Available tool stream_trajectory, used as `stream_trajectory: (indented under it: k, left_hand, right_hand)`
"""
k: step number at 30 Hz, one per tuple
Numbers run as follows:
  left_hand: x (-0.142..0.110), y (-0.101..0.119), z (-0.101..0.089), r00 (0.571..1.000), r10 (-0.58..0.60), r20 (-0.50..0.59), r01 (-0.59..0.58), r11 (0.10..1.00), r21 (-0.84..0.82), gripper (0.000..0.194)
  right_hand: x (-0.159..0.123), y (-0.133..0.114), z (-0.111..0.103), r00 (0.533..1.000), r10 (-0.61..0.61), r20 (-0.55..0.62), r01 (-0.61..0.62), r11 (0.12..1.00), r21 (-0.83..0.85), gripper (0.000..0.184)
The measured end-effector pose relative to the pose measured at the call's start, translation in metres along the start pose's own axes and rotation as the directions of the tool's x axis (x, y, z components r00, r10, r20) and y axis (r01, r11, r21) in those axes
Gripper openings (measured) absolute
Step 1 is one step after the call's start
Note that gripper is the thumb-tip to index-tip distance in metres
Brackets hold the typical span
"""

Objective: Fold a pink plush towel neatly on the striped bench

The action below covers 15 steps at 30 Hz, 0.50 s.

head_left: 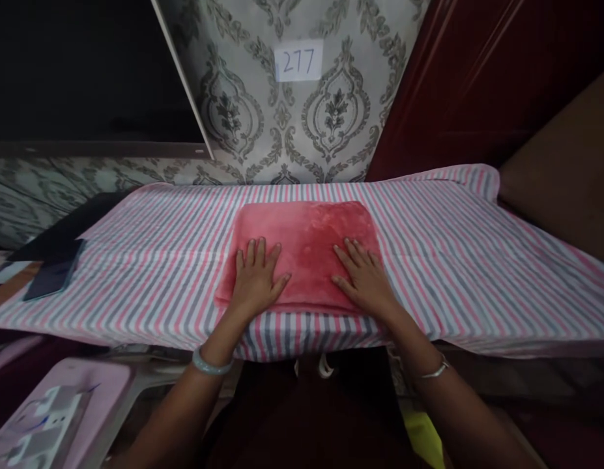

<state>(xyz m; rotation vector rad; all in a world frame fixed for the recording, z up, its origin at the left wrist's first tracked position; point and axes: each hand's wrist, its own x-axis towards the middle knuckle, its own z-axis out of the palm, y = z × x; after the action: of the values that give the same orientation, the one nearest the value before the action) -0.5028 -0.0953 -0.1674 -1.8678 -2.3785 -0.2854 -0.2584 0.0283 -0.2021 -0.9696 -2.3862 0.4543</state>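
Your left hand (257,277) and right hand (364,277) lie flat, fingers spread, holding nothing, on the near corners of the folded red towel (305,244). It rests mid-board on the striped cover (477,260); left of it lies a phone (55,277).

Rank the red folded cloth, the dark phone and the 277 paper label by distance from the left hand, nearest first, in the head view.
1. Red folded cloth: under the left hand, touching it.
2. Dark phone: off to the left, at the edge of the striped sheet.
3. 277 paper label: up on the patterned wall, behind.
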Motion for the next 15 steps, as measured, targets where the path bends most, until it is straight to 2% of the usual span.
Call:
stream_trajectory:
  k: [3,8,12,15]
  left_hand:
    - [0.0,-0.006,0.01,0.999,0.023,-0.026,-0.023,1.0,0.012,0.073]
    - [0.0,-0.008,0.013,0.992,0.066,-0.106,-0.065,0.998,0.01,0.07]
    - [0.0,-0.007,0.013,0.989,0.063,-0.135,-0.065,0.998,-0.01,0.068]
    - [-0.007,-0.011,0.009,0.981,0.119,-0.154,-0.126,0.991,-0.041,0.063]
  right_hand:
    - [-0.002,0.005,-0.001,0.999,-0.006,0.033,0.009,0.996,-0.094,0.071]
    - [0.0,-0.002,-0.005,0.999,-0.013,0.046,0.023,0.973,-0.228,0.07]
    - [-0.004,-0.003,-0.01,0.998,-0.057,0.021,0.061,0.972,-0.228,0.067]
    - [-0.017,-0.004,-0.017,0.989,-0.147,0.016,0.147,0.968,-0.201,0.065]
